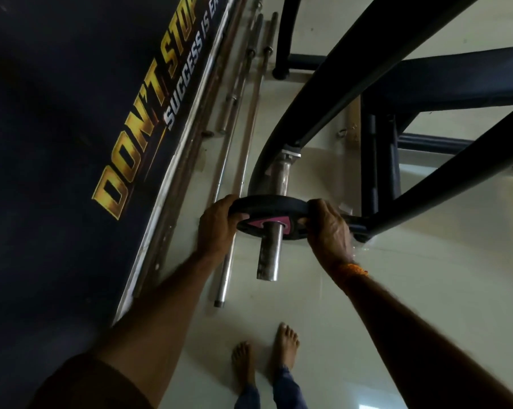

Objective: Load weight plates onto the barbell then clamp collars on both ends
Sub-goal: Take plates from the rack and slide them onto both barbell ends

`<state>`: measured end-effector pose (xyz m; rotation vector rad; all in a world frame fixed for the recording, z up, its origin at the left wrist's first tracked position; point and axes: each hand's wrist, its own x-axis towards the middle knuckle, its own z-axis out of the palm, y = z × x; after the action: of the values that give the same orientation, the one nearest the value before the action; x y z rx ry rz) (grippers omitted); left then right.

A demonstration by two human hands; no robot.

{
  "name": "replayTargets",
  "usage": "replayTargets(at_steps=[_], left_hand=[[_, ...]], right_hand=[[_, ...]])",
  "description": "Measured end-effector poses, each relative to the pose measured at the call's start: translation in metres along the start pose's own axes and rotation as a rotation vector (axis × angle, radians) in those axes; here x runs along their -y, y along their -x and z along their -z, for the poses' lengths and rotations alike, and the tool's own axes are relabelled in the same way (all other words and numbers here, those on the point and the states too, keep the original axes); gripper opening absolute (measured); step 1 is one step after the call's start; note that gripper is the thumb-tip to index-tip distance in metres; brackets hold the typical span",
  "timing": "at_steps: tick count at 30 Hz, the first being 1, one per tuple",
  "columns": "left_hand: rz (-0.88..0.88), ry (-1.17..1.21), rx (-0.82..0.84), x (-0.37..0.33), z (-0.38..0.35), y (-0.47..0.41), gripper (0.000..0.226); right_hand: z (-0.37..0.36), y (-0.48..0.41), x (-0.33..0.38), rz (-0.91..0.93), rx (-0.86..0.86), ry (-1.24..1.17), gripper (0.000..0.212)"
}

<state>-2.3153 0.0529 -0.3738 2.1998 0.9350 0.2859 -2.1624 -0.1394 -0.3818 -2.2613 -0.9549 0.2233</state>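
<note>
Head view: both hands (217, 228) (327, 228) grip the weight plate (267, 208), threaded on the barbell sleeve (270, 252).

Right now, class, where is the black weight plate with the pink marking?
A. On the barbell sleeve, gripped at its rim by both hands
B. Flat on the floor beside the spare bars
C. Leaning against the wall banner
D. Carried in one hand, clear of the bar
A: the weight plate is threaded on the barbell sleeve, with the left hand and right hand gripping opposite edges.
</note>
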Motion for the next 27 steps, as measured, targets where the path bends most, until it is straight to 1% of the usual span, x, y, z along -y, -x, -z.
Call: replayTargets(at_steps=[2,7,10,14,16,20,24,27], left_hand=[[0.020,0.002,0.010,0.003,0.003,0.028,0.036],[0.047,0.014,-0.010,0.007,0.008,0.094,0.039],[0.069,0.002,-0.019,0.013,0.009,0.135,0.035],[0.095,-0.006,0.009,0.018,0.015,0.196,0.030],[0.075,-0.015,0.010,0.011,0.023,0.226,0.027],[0.000,-0.047,-0.021,-0.030,0.050,0.279,0.026],[-0.121,-0.021,-0.052,-0.088,0.077,0.319,0.030],[-0.191,0.012,-0.080,-0.141,0.083,0.338,0.033]], right_hand=[[0.001,0.028,0.004,0.015,0.021,-0.017,0.010],[0.001,0.092,0.017,-0.006,0.042,-0.045,0.013],[0.000,0.127,0.025,-0.015,0.041,-0.035,0.017],[0.007,0.184,0.037,-0.044,0.079,-0.045,0.014],[0.019,0.215,0.047,-0.055,0.083,-0.051,0.021],[0.066,0.270,0.073,-0.057,0.022,-0.070,0.036],[0.132,0.311,0.098,-0.045,-0.107,-0.034,0.038],[0.184,0.327,0.103,-0.019,-0.229,0.016,0.034]])
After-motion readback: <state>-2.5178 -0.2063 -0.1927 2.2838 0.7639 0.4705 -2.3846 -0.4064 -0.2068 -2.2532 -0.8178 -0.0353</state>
